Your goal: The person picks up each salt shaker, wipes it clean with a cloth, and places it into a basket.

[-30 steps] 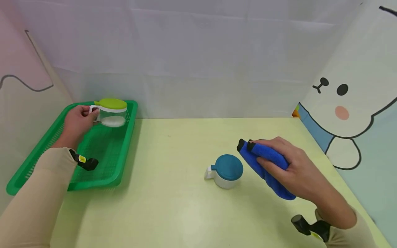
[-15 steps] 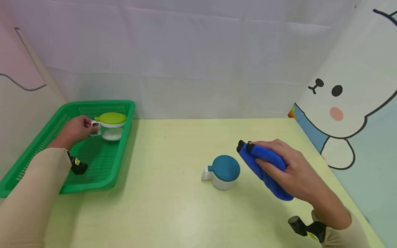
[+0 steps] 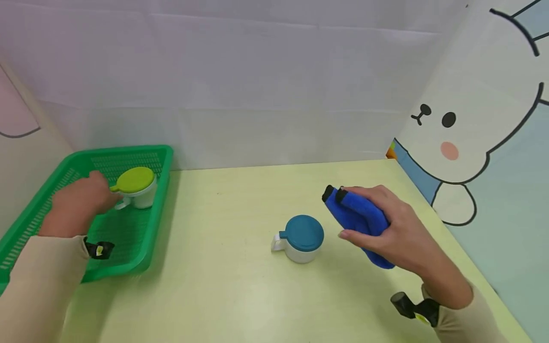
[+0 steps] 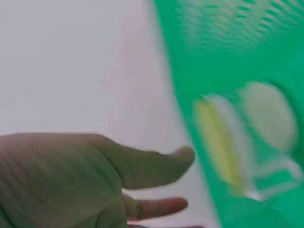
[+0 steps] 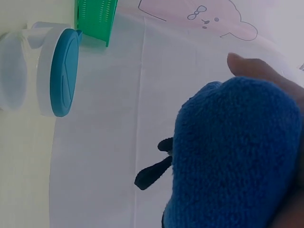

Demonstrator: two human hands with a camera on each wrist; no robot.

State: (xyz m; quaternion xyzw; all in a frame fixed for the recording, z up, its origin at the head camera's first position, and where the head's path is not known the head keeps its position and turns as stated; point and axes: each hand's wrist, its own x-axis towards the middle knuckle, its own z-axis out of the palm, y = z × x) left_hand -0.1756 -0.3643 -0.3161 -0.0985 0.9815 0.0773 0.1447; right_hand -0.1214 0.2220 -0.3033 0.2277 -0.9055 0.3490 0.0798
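A clear seasoning jar with a yellow-green lid point(image 3: 136, 181) and a white handle stands inside the green basket point(image 3: 151, 233), near its right wall. Just left of this jar is my left hand point(image 3: 81, 200); in the left wrist view its thumb and fingers stretch out, apart from the jar. My right hand point(image 3: 401, 233) grips a folded blue cloth point(image 3: 362, 216) with black edging, fingers on top and thumb pointing off its near side. Left of the cloth, a second clear jar with a blue lid point(image 3: 304, 233) stands upright on the table, its white handle facing left.
The pale yellow table point(image 3: 223, 286) runs back to a white sheet point(image 3: 240, 85). A cartoon-printed sheet point(image 3: 506, 228) borders the right side. Shallow, with perforated walls, the green basket takes up the table's left part.
The jar with the yellow-green lid has come down into the basket, and my left hand has let go of its handle and drawn away leftward. The right hand still holds the cloth.
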